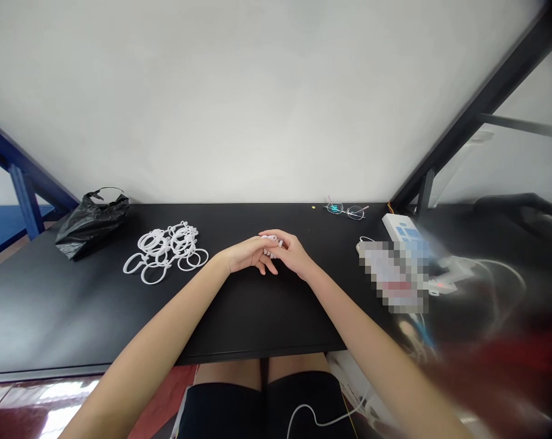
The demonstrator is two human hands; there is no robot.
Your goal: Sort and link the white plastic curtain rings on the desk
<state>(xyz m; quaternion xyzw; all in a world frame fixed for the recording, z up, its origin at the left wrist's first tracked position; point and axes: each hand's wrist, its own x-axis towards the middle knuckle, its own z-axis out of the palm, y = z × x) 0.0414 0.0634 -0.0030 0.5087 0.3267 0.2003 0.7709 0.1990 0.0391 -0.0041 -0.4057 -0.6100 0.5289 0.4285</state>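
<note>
Our dark shorts (225,408) and bare forearms (166,341) come closest; beyond them, over the black table (258,323), our left hand (248,253) and right hand (293,251) meet, both clasped on a white bundle (271,238) between them. It shows as small, pale, ridged segments packed side by side; our fingers hide the rest, so we cannot tell its full shape. On our left lie white rings (153,264), thin, round, loosely overlapping.

The left hand (249,252) and right hand (293,251) hold white pieces (273,239) over a table (267,323).
</note>
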